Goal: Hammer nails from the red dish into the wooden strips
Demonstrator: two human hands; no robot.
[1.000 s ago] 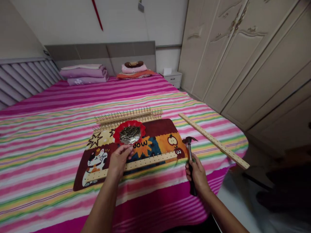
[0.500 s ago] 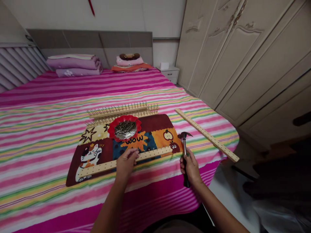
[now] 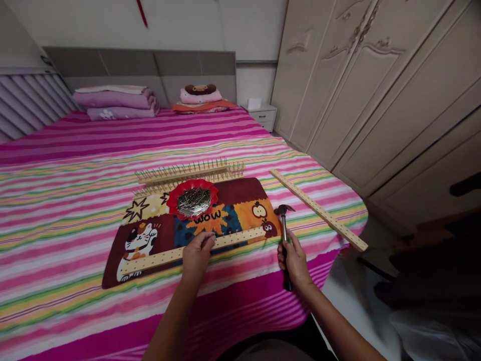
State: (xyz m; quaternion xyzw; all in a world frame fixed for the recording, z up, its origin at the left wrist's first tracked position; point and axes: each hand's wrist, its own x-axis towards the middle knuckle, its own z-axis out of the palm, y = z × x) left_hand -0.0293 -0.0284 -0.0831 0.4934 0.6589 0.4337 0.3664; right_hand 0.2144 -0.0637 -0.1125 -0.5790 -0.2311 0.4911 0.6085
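Note:
My right hand (image 3: 295,260) is wrapped around the dark handle of a claw hammer (image 3: 284,225), held with its head up beside the right end of the mat. A wooden strip (image 3: 156,259) with rows of holes lies across the patterned mat (image 3: 165,281). Several nails (image 3: 231,233) stand in its right half. Over the strip's middle, my left hand (image 3: 197,253) pinches a nail (image 3: 214,234), mostly hidden by the fingertips. Beyond it, a red scalloped bowl (image 3: 173,204) holds a heap of loose nails (image 3: 194,201).
Wooden strips studded with upright nails (image 3: 188,173) lie behind the bowl. Another strip with holes (image 3: 319,209) rests at an angle on the right of the striped bed (image 3: 56,220). Folded bedding (image 3: 116,103) is stacked near the headboard; a wardrobe (image 3: 338,100) stands at right.
My left hand has shifted slightly to the right, its fingers closer together over the strip. The hammer stays almost where it was in my right hand.

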